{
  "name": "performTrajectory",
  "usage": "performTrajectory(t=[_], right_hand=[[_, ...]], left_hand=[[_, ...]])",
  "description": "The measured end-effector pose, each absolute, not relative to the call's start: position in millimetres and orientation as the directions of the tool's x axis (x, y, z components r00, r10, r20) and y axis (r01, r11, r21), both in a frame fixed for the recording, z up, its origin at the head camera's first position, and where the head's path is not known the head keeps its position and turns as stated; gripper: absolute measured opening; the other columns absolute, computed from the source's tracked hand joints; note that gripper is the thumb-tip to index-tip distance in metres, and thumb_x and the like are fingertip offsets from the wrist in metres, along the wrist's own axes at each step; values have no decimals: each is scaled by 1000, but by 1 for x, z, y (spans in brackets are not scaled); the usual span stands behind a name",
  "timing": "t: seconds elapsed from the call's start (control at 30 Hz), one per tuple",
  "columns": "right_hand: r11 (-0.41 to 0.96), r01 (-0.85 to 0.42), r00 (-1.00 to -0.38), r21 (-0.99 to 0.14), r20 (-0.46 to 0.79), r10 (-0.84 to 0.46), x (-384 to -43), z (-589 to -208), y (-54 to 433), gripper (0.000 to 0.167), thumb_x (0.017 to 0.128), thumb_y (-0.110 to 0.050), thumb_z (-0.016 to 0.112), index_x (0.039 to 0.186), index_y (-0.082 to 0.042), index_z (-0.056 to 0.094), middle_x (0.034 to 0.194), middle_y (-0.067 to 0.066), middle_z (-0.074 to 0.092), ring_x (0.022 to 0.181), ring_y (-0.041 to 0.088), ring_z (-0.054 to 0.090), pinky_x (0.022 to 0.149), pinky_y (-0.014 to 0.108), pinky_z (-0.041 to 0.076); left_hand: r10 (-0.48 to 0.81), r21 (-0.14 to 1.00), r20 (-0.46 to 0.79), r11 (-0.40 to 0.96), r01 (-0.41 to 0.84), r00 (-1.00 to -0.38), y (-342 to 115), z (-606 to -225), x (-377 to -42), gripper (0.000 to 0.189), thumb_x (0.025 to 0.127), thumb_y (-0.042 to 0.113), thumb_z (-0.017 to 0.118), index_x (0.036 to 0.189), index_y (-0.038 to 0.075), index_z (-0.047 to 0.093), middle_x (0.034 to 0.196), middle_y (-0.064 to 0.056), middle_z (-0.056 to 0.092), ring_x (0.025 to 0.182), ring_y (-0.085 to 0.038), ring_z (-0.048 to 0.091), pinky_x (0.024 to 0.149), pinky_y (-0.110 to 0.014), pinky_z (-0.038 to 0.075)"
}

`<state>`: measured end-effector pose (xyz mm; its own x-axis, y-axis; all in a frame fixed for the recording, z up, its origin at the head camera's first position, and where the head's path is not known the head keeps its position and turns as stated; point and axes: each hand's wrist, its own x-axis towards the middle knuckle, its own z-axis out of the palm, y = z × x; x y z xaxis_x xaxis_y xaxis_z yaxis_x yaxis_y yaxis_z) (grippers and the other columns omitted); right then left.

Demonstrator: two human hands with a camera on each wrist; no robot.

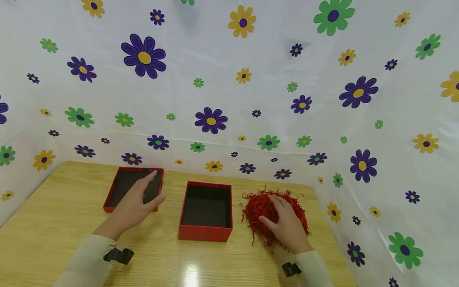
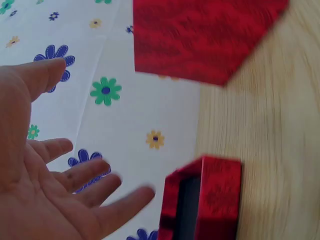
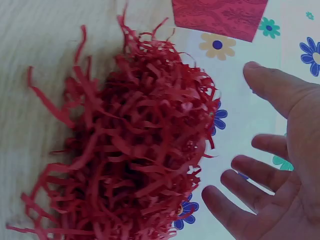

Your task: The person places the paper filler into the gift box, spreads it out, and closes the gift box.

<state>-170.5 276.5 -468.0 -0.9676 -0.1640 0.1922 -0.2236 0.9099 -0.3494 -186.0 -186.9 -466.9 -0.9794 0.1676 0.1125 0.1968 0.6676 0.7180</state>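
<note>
My left hand (image 1: 130, 209) hovers over the shallow red box lid (image 1: 116, 191) with its dark inside facing up; its fingers are spread and hold nothing. In the left wrist view the left hand (image 2: 65, 185) is apart from the lid (image 2: 220, 200). To the right, a heap of red shredded paper (image 1: 256, 205) lies on the table, and my right hand (image 1: 287, 225) is held above it. The right wrist view has the right hand (image 3: 275, 175) with loosely parted fingers, clear of the shredded paper (image 3: 145, 130). Between both hands stands an open red box (image 1: 206, 233) with a black interior.
The things stand on a light wooden table (image 1: 154, 255). A white cloth (image 1: 215, 91) with printed flowers hangs behind and along the sides. Dark wrist straps (image 1: 118, 256) sit over both sleeves. A few loose paper strands lie around the heap.
</note>
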Motion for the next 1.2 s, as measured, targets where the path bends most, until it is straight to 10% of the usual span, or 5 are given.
performTrajectory(t=[0.5, 1.2], right_hand=[[911, -247, -967, -329, 33, -251, -191, -449, 273, 61, 94, -35, 78, 146, -11, 58, 142, 12, 60, 130, 36, 58, 106, 56, 49], [897, -232, -949, -377, -115, -294, -208, -487, 277, 62, 94, -25, 79, 149, -11, 56, 153, 14, 52, 141, 37, 49, 114, 56, 42]], left_hand=[[300, 978, -118, 198, -59, -947, -152, -498, -185, 70, 102, 29, 68, 159, 6, 35, 152, -26, 44, 136, -43, 51, 91, -43, 60], [324, 987, -153, 97, -128, -934, -142, -507, -185, 73, 102, 34, 67, 159, 5, 32, 142, -24, 52, 126, -39, 60, 83, -50, 63]])
